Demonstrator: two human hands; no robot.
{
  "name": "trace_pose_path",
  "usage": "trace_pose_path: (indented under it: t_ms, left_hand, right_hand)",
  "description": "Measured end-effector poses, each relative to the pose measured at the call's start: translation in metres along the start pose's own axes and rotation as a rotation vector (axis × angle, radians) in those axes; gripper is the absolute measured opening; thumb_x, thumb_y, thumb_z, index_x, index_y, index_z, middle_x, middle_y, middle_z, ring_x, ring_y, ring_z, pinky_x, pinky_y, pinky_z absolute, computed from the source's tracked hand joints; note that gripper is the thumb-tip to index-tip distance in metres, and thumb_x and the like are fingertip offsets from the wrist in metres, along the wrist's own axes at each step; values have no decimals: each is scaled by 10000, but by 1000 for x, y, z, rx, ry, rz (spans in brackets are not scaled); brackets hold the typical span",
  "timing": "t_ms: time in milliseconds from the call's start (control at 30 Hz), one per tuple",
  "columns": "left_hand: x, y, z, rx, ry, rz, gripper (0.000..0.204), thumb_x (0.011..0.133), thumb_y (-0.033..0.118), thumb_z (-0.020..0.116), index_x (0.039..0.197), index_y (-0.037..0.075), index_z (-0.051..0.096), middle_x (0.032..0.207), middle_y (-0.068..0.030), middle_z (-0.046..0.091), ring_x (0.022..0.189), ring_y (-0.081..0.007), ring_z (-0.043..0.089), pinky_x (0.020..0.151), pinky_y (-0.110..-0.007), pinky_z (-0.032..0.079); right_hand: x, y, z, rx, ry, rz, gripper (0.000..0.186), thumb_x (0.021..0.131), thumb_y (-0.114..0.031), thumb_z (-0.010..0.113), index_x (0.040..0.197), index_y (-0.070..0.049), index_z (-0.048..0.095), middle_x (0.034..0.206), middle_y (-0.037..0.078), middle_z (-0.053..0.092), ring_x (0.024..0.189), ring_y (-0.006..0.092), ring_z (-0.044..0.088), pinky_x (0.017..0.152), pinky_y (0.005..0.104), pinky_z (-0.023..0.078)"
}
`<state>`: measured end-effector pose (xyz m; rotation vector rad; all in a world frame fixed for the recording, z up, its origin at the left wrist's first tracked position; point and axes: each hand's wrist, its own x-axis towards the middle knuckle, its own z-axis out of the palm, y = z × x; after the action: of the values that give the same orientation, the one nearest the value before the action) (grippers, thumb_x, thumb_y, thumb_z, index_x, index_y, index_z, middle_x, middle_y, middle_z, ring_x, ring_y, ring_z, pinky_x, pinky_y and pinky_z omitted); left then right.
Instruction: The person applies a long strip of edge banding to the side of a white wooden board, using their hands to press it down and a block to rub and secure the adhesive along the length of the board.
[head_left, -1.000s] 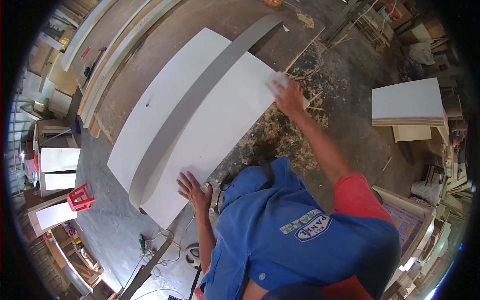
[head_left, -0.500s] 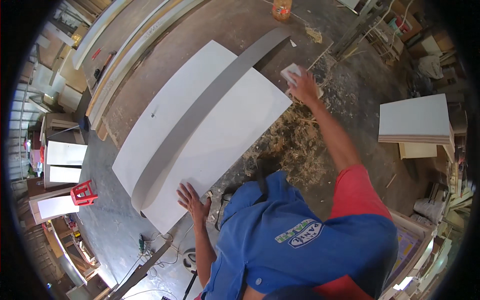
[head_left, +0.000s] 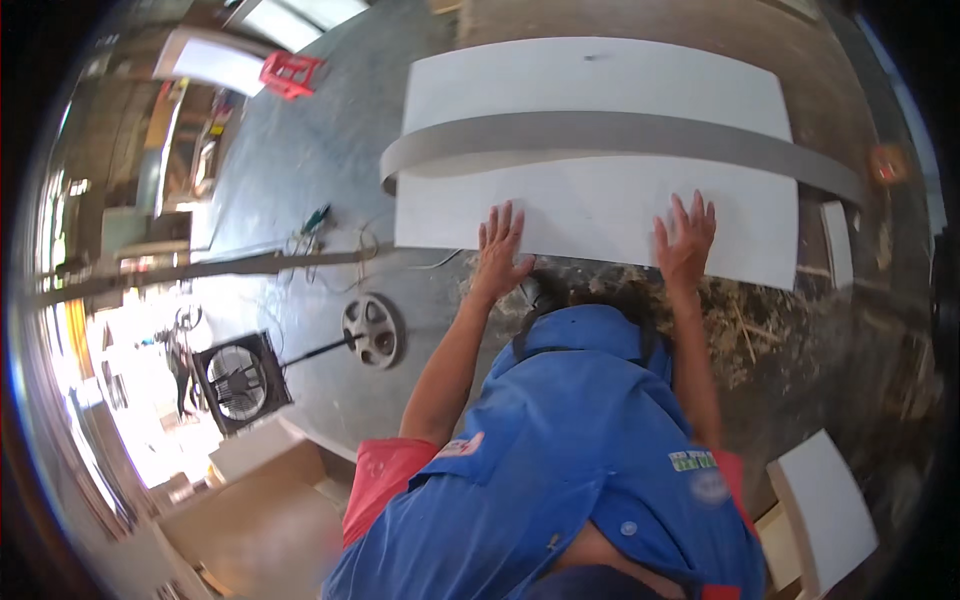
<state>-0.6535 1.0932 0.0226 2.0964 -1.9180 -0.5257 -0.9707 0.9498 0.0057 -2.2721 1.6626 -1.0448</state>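
A large white panel [head_left: 590,215] lies flat in front of me. Across it runs a long, thin grey strip [head_left: 600,130], bowed along its length, its ends reaching past the panel's left and right sides. My left hand [head_left: 497,255] rests by the near edge of the panel, fingers spread and nothing held. Farther right, my right hand [head_left: 685,240] is also spread out, over the panel's near part, with nothing in it. Just beyond the panel's right side lies a narrow white piece [head_left: 838,245].
Wood shavings [head_left: 750,340] litter the floor at right. To the left stand a black-framed fan [head_left: 242,380] with a round base [head_left: 373,330], a red stool [head_left: 290,75] and a green corded tool [head_left: 315,220]. An orange container [head_left: 887,163] is at far right.
My right hand has let go of the white piece and moved over the panel. The view has turned left, so the panel now lies crosswise ahead. My left hand stays near the panel's edge.
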Motion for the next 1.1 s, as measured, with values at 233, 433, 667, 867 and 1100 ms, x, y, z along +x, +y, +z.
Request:
trace_pose_path:
  t_ms: [233,433,667,867,1100]
  left_hand:
    - [-56,-83,-23,53,196,-306,838,779,214,678,1513,161,277,1604,-116,121,1475,-350,92,1147,-566,147]
    - [-55,-157,-42,-187,465,-588,698,797,211,662,1434,78,409,1479,-185,372,1368,-341,365,1072,-500,341]
    - [-39,-233,-38,-1196,387,-801,430,847,265,683,1168,-16,629,981,-109,700,877,-194,669,777,-322,511]
    - [-45,-210,-42,-1446,446,-813,308,880,290,686,1050,36,658,872,-22,667,711,-93,594,642,-253,470]
    - [-33,-210,-21,-1099,589,-965,389,815,244,739,1062,-43,647,847,-123,690,717,-173,666,636,-313,543]
  right_hand:
    - [-5,-38,8,-142,-141,-129,433,890,-302,628,1284,-132,570,1425,172,435,1328,429,369,1080,566,295]
    - [-3,-44,9,-226,-143,-146,408,899,-276,604,1276,-122,574,1400,166,465,1305,424,394,1073,543,313]
    - [-2,-59,13,-260,-130,-241,382,898,-187,596,1260,-69,565,1362,206,488,1262,409,432,1080,518,329]
    - [-6,-59,17,-319,-149,-240,384,937,-176,543,1294,-36,544,1379,204,477,1274,390,432,1087,511,324]
    - [-6,-63,22,-324,-160,-277,392,946,-144,511,1316,-15,520,1366,242,474,1261,408,440,1059,502,347]
